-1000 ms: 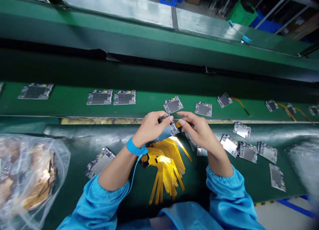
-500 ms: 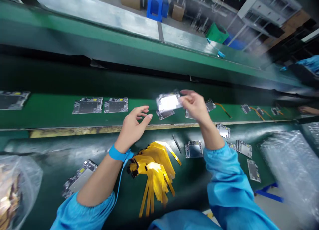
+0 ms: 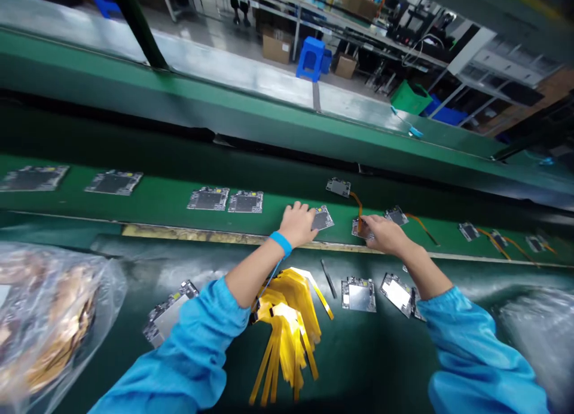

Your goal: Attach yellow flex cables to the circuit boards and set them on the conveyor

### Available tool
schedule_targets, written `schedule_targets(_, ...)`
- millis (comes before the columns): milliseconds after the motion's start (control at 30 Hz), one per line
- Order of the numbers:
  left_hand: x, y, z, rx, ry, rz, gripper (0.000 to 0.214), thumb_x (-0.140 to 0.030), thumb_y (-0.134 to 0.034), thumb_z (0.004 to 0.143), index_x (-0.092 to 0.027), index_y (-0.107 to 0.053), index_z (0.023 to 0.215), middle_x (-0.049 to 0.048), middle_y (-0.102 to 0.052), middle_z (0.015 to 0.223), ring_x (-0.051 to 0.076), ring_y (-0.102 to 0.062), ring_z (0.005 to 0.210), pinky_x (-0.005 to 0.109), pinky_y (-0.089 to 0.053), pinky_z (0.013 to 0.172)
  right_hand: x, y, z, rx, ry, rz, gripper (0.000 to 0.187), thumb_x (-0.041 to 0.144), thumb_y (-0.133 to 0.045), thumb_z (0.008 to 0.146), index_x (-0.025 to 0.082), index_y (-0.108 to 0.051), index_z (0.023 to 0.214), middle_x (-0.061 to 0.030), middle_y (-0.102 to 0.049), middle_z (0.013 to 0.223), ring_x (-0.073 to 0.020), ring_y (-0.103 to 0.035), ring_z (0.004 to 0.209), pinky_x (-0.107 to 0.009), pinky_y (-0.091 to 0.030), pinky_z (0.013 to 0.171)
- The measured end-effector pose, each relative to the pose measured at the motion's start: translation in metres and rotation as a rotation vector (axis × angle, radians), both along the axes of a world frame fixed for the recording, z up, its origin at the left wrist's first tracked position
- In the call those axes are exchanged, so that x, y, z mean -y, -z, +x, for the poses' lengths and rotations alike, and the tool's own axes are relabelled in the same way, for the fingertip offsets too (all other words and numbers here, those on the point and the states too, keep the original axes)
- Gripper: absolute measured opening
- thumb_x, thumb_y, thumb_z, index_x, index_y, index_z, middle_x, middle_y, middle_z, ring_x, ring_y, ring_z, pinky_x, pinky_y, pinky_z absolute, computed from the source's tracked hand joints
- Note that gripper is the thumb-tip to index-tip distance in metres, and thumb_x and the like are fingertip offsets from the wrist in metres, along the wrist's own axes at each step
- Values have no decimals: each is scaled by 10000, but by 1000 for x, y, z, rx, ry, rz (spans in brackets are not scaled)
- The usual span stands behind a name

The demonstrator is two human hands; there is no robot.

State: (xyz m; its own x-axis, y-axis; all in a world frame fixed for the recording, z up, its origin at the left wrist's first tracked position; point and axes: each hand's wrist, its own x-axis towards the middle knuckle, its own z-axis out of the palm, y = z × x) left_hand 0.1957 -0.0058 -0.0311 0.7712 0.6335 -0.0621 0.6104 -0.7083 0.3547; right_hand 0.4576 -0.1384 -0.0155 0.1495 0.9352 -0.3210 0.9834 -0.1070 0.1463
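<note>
Over the left end of a circuit board (image 3: 323,218) on the green belt, my left hand (image 3: 296,224) is closed, fingers on the far side and thumb on the near side. My right hand (image 3: 386,233) is closed on the right end of another circuit board (image 3: 360,227), partly hidden beneath the fingers. An orange ribbon cable (image 3: 357,202) runs to this spot from a board (image 3: 338,187) lying farther back. A blue wrist strap (image 3: 281,244) with a cord circles my left wrist. Below my hands lie a fanned pile of yellow ribbon cables (image 3: 287,318) and a dark thin tool (image 3: 329,278).
More boards (image 3: 246,202) line the belt (image 3: 165,208) to the left; some on the right carry orange cables (image 3: 421,227). Loose boards (image 3: 359,294) lie on the near bench. Plastic bags (image 3: 58,318) flank the bench. A green ledge (image 3: 251,124) runs behind the belt.
My right hand has let go of the raised board and come down on another on the belt. A board with an orange cable now lies farther back. My left hand has moved right onto a board.
</note>
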Motion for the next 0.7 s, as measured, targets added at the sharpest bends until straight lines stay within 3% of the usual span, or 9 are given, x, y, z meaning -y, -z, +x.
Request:
schedule_targets(167,-1,-1,27,-61,67,53,475,-291,-759,772,-55,-688,1178,251,-610,1227,382,-543,1158,491,-430,953,0,-4,1,77,8,25,745,174,-764,758,65,-491,1443,-241,-615,1265,-359,-660,1105,-390,-531,864)
schedule_targets(333,5,0,32,-47,69,55,560,-289,-807,734,-32,-650,1206,265,-574,1223,380,-531,1148,479,-431,946,20,-14,7,134,-16,118,385,255,-679,884,138,-611,1244,-195,-629,1186,-325,-682,1064,-352,-553,804)
schedule_targets(433,11,-3,30,7,77,37,576,-269,-818,737,-56,-620,1234,244,-562,1276,371,-507,1209,471,-437,985,40,-13,20,92,-56,199,186,336,-538,954,232,-686,1000,-114,-686,1009,-284,-724,833,-354,-555,644)
schedule_targets(533,16,-6,27,75,59,6,468,-217,-721,833,-114,-591,1270,207,-567,1338,339,-514,1268,439,-452,1001,50,-14,36,10,-82,291,299,435,-445,951,280,-691,881,-95,-732,938,-306,-737,758,-398,-555,587)
schedule_targets(633,15,-9,20,118,39,-79,379,-226,-676,870,-192,-618,1243,123,-696,1181,283,-655,1089,373,-516,882,45,-23,38,-38,-27,428,377,582,-449,898,305,-703,868,-115,-777,937,-362,-743,709,-458,-553,545)
schedule_targets(700,11,-13,8,152,7,-130,324,-249,-644,901,-252,-638,1225,71,-746,1097,254,-704,992,333,-531,803,34,-32,22,-98,37,489,423,661,-479,853,309,-713,866,-122,-790,874,-387,-742,676,-464,-537,506)
